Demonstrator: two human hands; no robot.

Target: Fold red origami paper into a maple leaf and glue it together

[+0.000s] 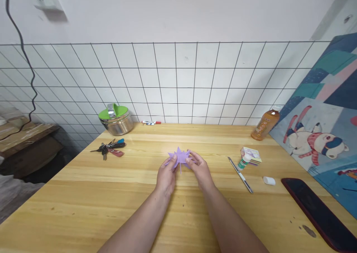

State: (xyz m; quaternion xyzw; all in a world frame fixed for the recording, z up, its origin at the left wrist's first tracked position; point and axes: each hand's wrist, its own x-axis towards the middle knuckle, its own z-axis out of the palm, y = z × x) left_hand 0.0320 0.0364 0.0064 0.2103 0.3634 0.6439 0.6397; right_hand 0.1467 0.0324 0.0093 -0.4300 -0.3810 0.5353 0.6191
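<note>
A purple paper maple leaf (181, 157) with pointed lobes and a thin stem is held just above the middle of the wooden table. My left hand (166, 173) grips its left side, the thumb on top and the fingers underneath. On the opposite side, my right hand (201, 168) pinches the leaf between thumb and fingers. The stem points down toward me between the two hands. Parts of the leaf's outer edges are covered by my fingers.
Right of my hands lie a craft knife (240, 175), a glue stick (244, 161), a paper stack (252, 155), a white cap (269, 180) and a phone (320, 212). A drink bottle (265, 125) stands behind. Keys (108, 147), a lidded pot (117, 125) and a marker (151, 122) are leftward.
</note>
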